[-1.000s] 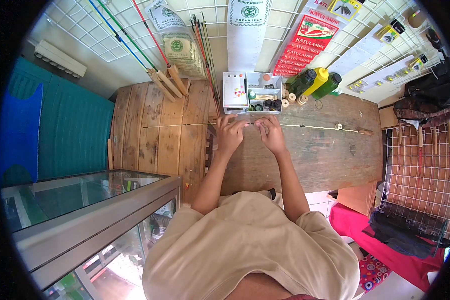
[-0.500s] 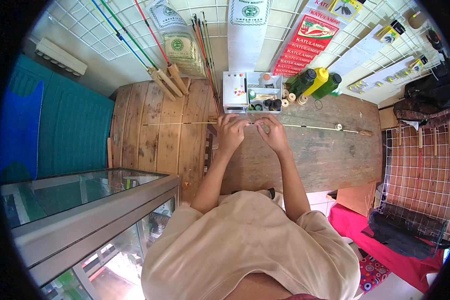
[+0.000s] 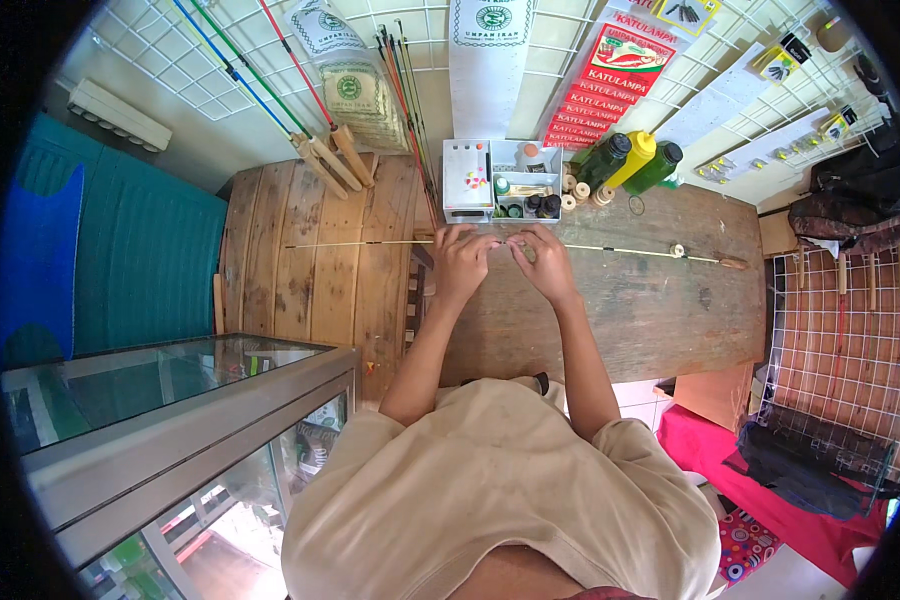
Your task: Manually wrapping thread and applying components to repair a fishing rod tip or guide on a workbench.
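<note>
A thin pale fishing rod (image 3: 640, 251) with dark bands lies sideways across the table, its wooden handle (image 3: 732, 263) at the right and its tip over the planks at the left. My left hand (image 3: 458, 268) and my right hand (image 3: 547, 265) meet at the middle of the rod. Both are closed, thumbs and fingers pinching at the rod with the fingertips almost touching. Anything small between the fingertips is too tiny to make out. A pale spool (image 3: 677, 250) sits by the rod near the handle.
Just beyond my hands stands a white compartment box (image 3: 468, 215) with small bottles. To its right are wooden spools (image 3: 581, 190) and green and yellow bottles (image 3: 638, 162). More rods (image 3: 320, 165) lean at the back left. A glass display case (image 3: 200, 400) stands at the near left.
The fingertips of my two hands have come slightly closer together at the rod. The whole view has shifted a little; the rod stays in about the same place.
</note>
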A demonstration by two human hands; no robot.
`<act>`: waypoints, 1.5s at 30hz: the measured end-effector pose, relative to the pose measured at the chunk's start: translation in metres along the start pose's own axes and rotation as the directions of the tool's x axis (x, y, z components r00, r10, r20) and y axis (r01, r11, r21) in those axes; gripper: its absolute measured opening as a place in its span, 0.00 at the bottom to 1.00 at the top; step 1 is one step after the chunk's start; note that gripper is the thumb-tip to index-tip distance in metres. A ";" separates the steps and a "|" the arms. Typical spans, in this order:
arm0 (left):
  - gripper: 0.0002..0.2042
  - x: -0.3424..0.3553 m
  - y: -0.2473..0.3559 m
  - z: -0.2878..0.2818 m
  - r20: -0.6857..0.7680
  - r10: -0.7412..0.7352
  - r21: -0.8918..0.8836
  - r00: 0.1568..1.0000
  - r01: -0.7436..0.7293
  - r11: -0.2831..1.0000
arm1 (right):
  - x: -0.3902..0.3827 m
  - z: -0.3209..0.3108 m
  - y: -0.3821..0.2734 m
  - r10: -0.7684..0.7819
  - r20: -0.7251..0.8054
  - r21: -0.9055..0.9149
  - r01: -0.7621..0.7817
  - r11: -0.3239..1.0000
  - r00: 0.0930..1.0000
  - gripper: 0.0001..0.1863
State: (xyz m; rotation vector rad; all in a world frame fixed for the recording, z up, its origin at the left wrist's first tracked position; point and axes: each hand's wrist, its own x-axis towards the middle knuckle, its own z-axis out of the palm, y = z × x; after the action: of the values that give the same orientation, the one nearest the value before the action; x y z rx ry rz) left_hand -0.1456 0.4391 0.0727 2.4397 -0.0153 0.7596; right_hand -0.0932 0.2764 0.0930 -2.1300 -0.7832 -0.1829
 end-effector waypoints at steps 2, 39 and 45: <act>0.02 0.002 0.003 -0.001 0.007 0.000 0.004 1.000 0.000 1.000 | -0.001 0.000 0.001 -0.006 0.003 -0.016 0.006 1.000 1.000 0.06; 0.05 0.004 0.002 -0.006 0.103 0.092 -0.049 0.990 -0.087 0.995 | -0.010 0.003 0.010 -0.020 -0.081 0.088 0.028 0.996 0.996 0.09; 0.05 0.005 0.002 -0.006 0.099 0.103 -0.036 0.990 -0.100 0.994 | -0.008 0.001 0.007 -0.014 -0.078 0.092 0.021 0.996 0.997 0.09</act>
State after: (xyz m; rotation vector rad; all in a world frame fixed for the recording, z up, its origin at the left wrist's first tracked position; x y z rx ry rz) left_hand -0.1449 0.4414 0.0808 2.4608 -0.1906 0.6745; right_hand -0.0955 0.2702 0.0840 -2.0172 -0.7511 -0.2329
